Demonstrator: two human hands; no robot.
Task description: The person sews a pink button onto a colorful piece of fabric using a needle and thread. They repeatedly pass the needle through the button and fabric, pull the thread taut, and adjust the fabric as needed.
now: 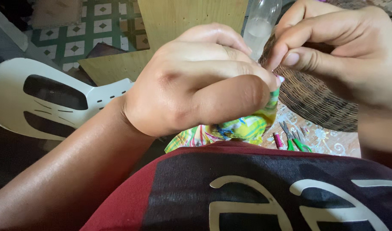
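My left hand [200,85] fills the middle of the head view, fingers closed tight around a bunched piece of yellow, green and pink checked cloth [238,128] that hangs out below the fist. My right hand [337,51] is at the upper right, thumb and forefinger pinched together right at the top edge of the cloth, touching the left thumb tip. What the right fingers pinch is too small to see. Both hands are held close above my dark red and black shirt [247,188].
A brown woven basket [320,102] sits behind the right hand. Green-handled scissors [296,141] and a small pink item [278,141] lie on a patterned tablecloth. A clear plastic bottle [262,25], a wooden board [170,25] and a white plastic chair [46,98] stand beyond.
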